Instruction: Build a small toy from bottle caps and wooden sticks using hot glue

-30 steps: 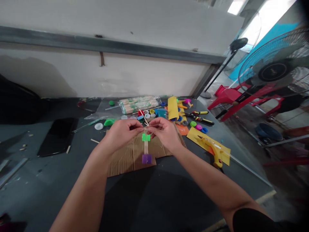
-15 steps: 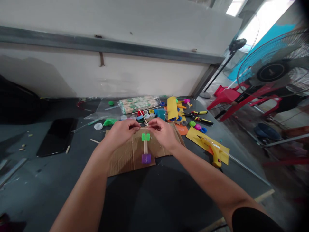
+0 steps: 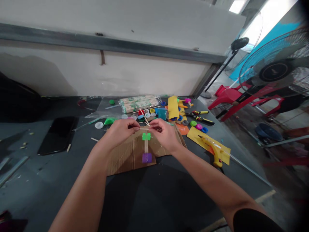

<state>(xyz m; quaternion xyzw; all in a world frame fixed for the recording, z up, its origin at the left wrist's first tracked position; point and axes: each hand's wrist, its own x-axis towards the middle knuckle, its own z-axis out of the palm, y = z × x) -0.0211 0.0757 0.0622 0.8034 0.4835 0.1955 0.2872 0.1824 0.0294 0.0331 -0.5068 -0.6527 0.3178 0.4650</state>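
Fingertips of my left hand (image 3: 122, 129) and my right hand (image 3: 163, 132) pinch opposite ends of a short thin wooden stick (image 3: 144, 129), held level above the cardboard sheet (image 3: 120, 158). Just below it lies a small assembly of wooden sticks (image 3: 146, 146) with a bright green piece (image 3: 146, 136) and a purple block (image 3: 146, 158) at its near end. Two pale sticks meeting at an angle (image 3: 145, 118) rise behind my fingers. Whether they join the assembly is hidden.
Bottle caps (image 3: 147, 115), packed wooden sticks (image 3: 140, 103) and pliers (image 3: 198, 117) lie at the back. A yellow glue gun (image 3: 213, 149) rests on yellow card (image 3: 193, 135) to the right. On the left is a black phone (image 3: 57, 135); a fan (image 3: 275, 71) stands beyond the table.
The view has shifted slightly. Both hands stay pinched over the cardboard in nearly the same place, and the level stick between the fingertips shows more clearly.
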